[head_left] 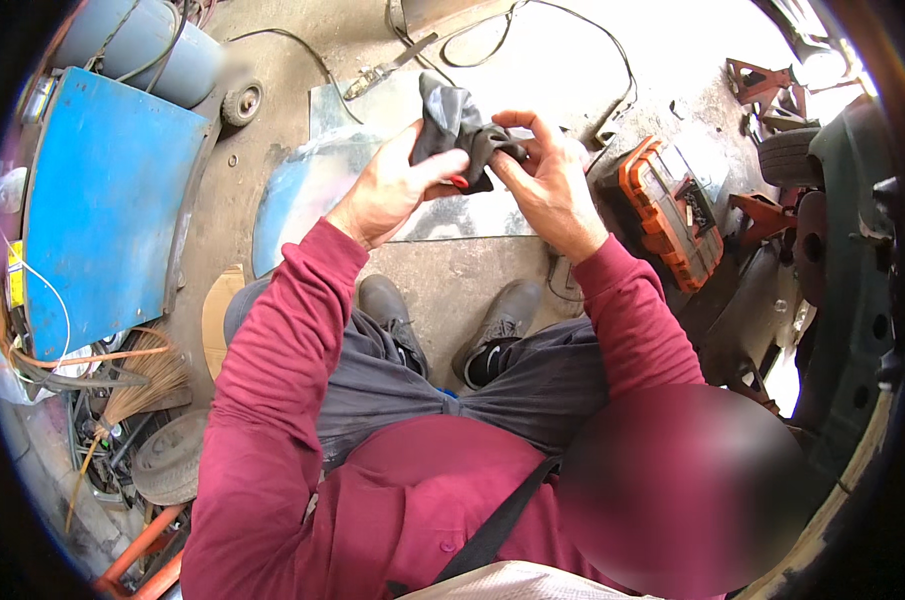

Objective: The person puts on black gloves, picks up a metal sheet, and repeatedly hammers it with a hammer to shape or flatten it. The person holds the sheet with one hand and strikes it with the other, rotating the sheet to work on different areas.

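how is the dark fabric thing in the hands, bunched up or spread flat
Bunched up: the dark fabric item shows creases and overlapping folds, gathered between the left hand and right hand.

Crumpled dark fabric (pixel 450 112) in left fingers (pixel 444 164) and right fingers (pixel 511 174)

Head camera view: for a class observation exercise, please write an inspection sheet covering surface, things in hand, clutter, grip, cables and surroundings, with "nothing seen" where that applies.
Surface: grey concrete floor, partly covered by shiny, flat pale-blue and grey sheeting.
Things in hand: crumpled, dark-grey fabric-like item, held above the sheeting; exact kind unclear.
Clutter: orange-and-black box-shaped case at right; yellowish straw broom and dark round tyre at lower left.
Grip: bare left hand and bare right hand both hold the item.
Cables: thin dark cables curve across the floor beyond the hands.
Surroundings: blue, flat panel at left; red metal stands at right.
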Available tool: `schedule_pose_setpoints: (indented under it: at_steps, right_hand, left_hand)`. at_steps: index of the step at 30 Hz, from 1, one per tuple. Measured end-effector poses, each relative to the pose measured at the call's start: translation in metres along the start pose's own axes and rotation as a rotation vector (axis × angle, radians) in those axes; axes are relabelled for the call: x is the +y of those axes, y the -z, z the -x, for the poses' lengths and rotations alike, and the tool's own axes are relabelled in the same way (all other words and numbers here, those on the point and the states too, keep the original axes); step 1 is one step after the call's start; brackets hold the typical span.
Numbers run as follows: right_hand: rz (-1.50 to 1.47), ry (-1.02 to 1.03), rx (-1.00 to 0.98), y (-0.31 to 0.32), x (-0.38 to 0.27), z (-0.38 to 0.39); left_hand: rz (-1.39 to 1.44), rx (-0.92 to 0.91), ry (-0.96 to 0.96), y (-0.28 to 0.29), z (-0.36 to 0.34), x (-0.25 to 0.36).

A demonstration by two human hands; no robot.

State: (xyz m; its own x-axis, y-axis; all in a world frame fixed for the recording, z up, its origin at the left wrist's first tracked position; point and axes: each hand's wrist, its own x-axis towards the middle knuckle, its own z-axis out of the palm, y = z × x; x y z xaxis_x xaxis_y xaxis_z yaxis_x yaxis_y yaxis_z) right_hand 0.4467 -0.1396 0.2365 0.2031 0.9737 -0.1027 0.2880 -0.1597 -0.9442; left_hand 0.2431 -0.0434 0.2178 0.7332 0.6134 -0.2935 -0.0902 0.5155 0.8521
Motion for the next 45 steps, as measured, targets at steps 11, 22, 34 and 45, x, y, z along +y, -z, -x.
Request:
schedule_pose_setpoints:
  at_steps: [11, 22, 34, 45]
  right_hand:
    - [0.449, 0.371, 0.075, -0.005, 0.021, -0.002]
    - [-0.794, -0.285, 0.194, 0.039, 0.035, -0.022]
    - [0.638, 0.362, 0.014, 0.038, 0.03, -0.014]
    - [0.344, 0.163, -0.004, 0.05, 0.009, -0.009]
  left_hand:
    - [0.318, 0.044, -0.039, 0.022, -0.032, -0.023]
    - [-0.259, 0.267, -0.228, 0.041, -0.029, 0.014]
    - [-0.883, 0.329, -0.449, 0.05, -0.023, 0.007]
    - [-1.076, 0.164, -0.138, 0.048, -0.018, 0.002]
